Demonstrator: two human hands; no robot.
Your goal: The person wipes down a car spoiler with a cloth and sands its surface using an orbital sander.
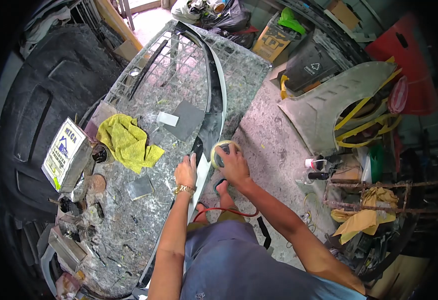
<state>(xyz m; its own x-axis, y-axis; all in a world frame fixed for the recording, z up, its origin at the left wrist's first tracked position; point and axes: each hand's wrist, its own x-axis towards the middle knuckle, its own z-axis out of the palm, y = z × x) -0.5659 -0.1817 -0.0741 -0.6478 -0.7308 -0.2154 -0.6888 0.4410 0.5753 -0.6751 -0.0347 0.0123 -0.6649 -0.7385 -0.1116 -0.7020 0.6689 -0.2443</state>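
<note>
A long curved car panel [222, 95], white along its outer edge and black along the inner, lies along the right side of the worktable [114, 240]. My left hand [185, 171] is closed on the panel's near part, its fingers along the black strip. In my right hand [234, 162] is a round sander [221, 153] with a dark body and a yellow rim, held at the panel's outer edge. Whether its pad touches the panel is hidden. A red hose [249, 215] passes by my legs. A dark sanding sheet [186, 120] and a white block [167, 118] lie beyond my left hand.
A yellow cloth [129, 142], a lacquer thinner can [66, 156] and a small grey sheet [140, 187] are on the table. A grey fender [314, 112] with yellow tape stands to the right. A rusty metal frame [404, 200] and bottles [318, 164] are on the floor side.
</note>
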